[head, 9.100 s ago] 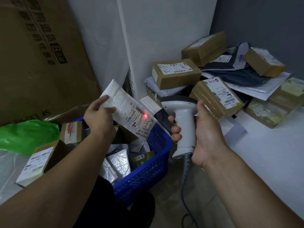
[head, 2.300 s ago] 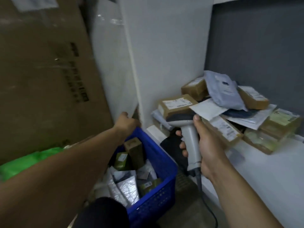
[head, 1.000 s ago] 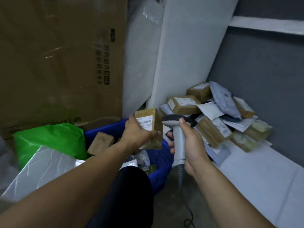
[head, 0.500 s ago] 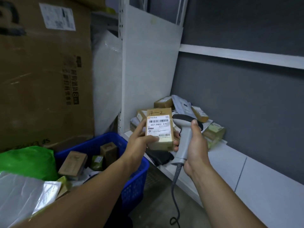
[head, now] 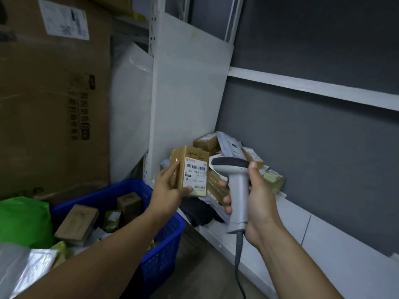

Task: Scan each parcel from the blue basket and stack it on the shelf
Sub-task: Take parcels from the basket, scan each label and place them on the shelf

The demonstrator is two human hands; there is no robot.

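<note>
shelf (head: pixel 323 244) right stretch passable | parcel pile (head: pixel 206 142) blocks left corner (against side panel (head: pixel 187 93))

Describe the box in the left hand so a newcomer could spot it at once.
Find the white shelf at lower right, with a parcel pile in its corner. In front of the pile, the left hand holds up a small brown box beside the scanner. Alone among the parcels, it is held in the air, with handwriting ending in 2 above its barcode label.

parcel (head: pixel 190 171) brown, white barcode label | basket (head: pixel 166 240) blue | scanner (head: pixel 237 190) grey, black head | bag (head: pixel 21 219) green
</note>
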